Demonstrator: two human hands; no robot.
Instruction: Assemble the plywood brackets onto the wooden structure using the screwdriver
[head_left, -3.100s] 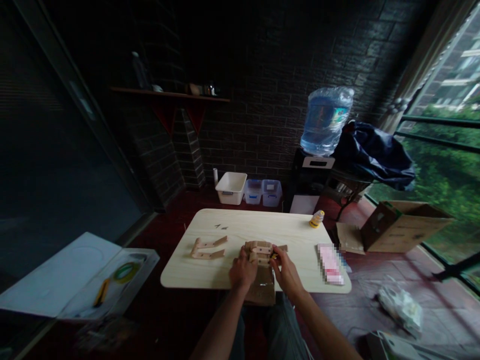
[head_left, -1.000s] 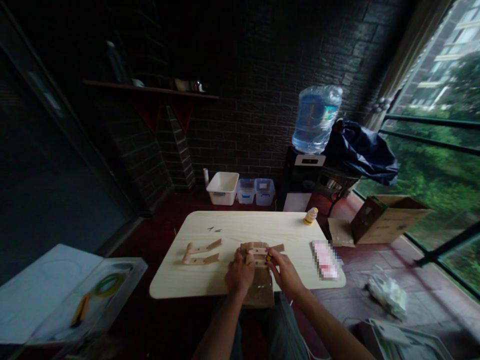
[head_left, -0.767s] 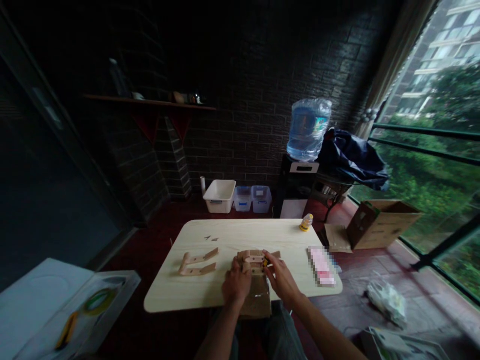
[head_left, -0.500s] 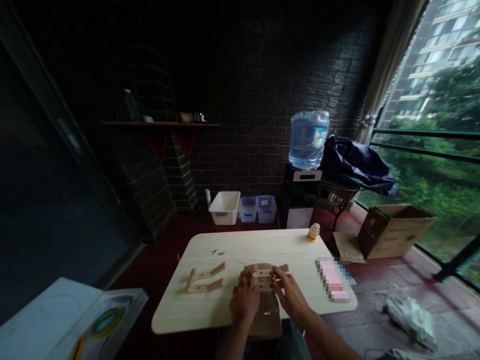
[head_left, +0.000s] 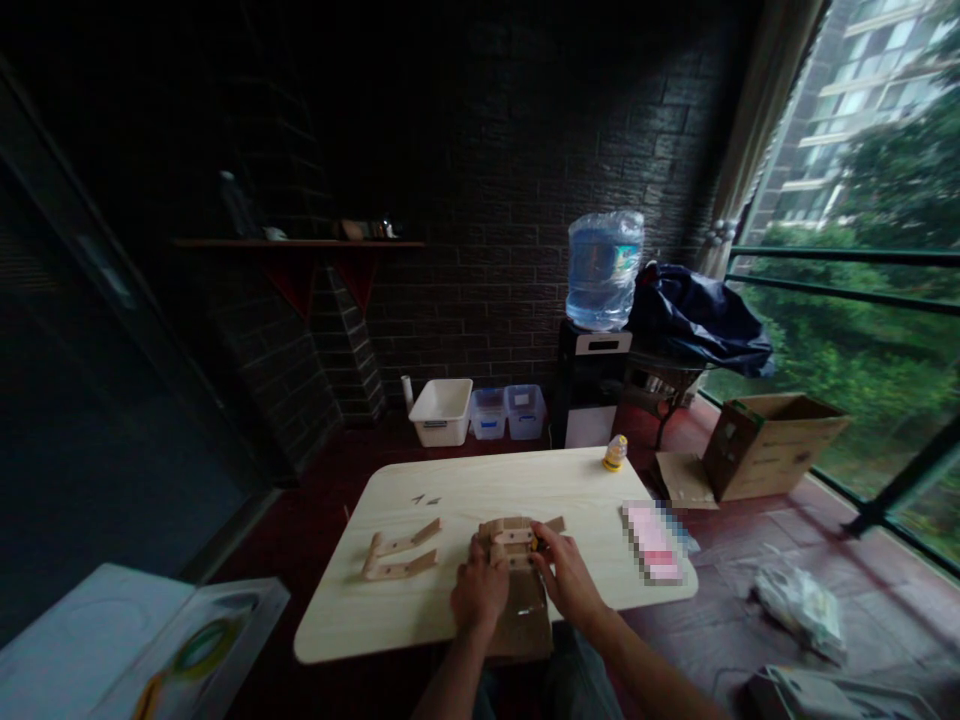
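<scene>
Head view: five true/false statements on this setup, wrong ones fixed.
1. The right hand holds a small yellow-and-black thing. True.
2. The loose wooden piece lies right of both hands. False: it lies left of the left hand.
3. The yellow-and-clear bottle stands near the far right corner of the table. True.
4. The water jug stands on the floor. False: it sits on the dispenser.
5. The cardboard by the hands reaches past the table's near edge. True.

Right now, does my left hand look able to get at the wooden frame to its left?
Probably yes: just tabletop shows between your left hand and that left wooden frame. The hand would likely first need to leave the other wooden frame, which it seems to touch.
</scene>
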